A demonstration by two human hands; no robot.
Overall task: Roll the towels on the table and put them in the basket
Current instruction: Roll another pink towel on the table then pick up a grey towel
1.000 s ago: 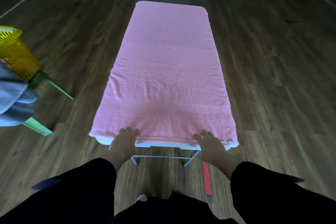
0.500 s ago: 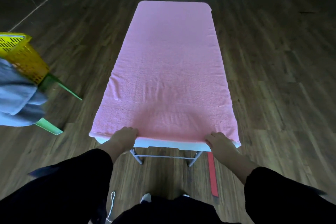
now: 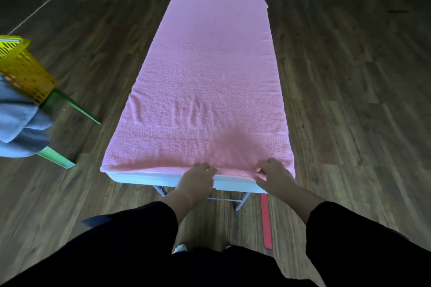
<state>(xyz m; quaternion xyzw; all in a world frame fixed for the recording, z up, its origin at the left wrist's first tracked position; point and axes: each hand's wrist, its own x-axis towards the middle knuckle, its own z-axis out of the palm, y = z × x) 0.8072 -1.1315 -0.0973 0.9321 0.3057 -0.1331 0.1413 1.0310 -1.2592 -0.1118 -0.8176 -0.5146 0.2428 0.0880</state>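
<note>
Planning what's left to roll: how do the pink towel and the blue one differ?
The pink towel lies flat along the table; the blue towel sits bunched by the basket. The left hand and right hand hold the pink towel's edge; no hand touches the blue towel. Both are plain-coloured.

The towel (image 3: 205, 81) covers the table (image 3: 144, 176), left hand (image 3: 198, 180) and right hand (image 3: 274, 176) at its near edge, basket (image 3: 25, 72) well to the left.

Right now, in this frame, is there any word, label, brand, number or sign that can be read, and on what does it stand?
None can be read. The pink towel, the white table, the yellow basket, the grey-blue cloth and the red strip on the floor show no lettering, tag or number in this view.
</note>
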